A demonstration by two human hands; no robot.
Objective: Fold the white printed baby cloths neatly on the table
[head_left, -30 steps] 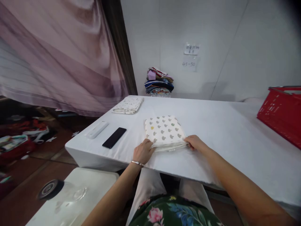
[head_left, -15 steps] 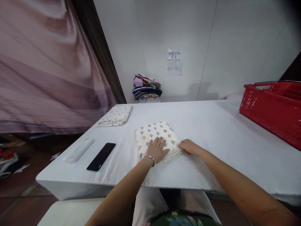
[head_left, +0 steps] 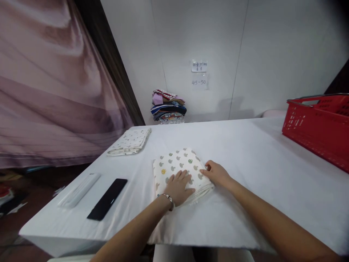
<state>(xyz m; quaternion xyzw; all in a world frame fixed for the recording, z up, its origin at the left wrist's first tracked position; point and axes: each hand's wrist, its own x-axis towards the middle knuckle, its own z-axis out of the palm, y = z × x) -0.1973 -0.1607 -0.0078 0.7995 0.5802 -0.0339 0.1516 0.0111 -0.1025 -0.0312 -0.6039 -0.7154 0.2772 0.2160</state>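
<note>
A folded white cloth [head_left: 177,161] printed with grey mushroom shapes and a few yellow and green ones lies near the table's front edge. My left hand [head_left: 178,187] rests flat on its lower part, fingers stretched out, a bracelet at the wrist. At the cloth's right side, my right hand [head_left: 218,174] grips the edge. Its thumb lies on top and its other fingers are curled at the side, partly hidden. Several stacked layers show along the lower right edge.
Another folded printed cloth [head_left: 130,141] lies at the table's back left. A black phone [head_left: 107,199] and a long white object [head_left: 79,190] are on the left. A red basket [head_left: 319,127] stands at right, a clothes pile [head_left: 168,106] behind the white table [head_left: 245,145].
My right hand has moved from the cloth's lower right corner up along its right edge, thumb now on top. My left hand stays flat on the cloth. The view has shifted slightly.
</note>
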